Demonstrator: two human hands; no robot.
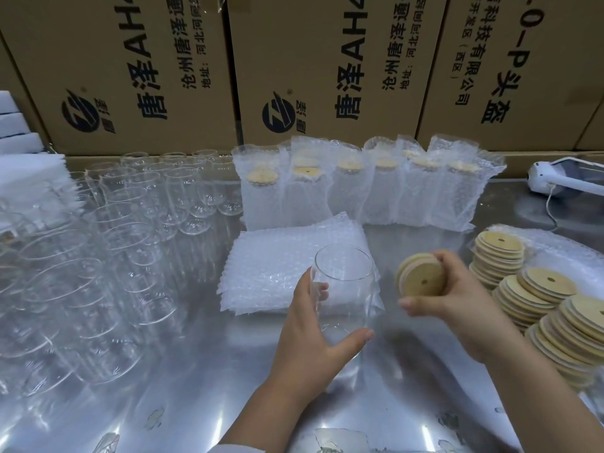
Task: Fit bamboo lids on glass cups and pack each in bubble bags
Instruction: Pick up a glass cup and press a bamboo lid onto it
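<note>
- The glass cup (343, 282) is upright and mouth-up at the middle of the metal table (196, 403), just in front of the stack of flat bubble bags (277, 266). It has no lid on it.
- The left hand (310, 338) grips the cup's lower half, with the thumb across the near side and the fingers curled round the far side, seen through the glass. I cannot tell whether the base touches the table.
- The right hand (457, 308) pinches a bamboo lid (421, 277) on edge, its face with the small centre hole turned toward the camera. What looks like a second lid lies behind it. The lid is just to the right of the cup and not touching it.
- Further stacks of bamboo lids (542, 308) lean in rows on bubble wrap at the right edge of the table.
- Behind the flat bags stands a row of packed cups (359, 191), each lidded and inside a bubble bag.
- Many empty glass cups (124, 250) crowd the left side of the table.
- A white corded device (562, 178) lies at the far right.
- Printed cardboard boxes (163, 60) form a wall at the back.
</note>
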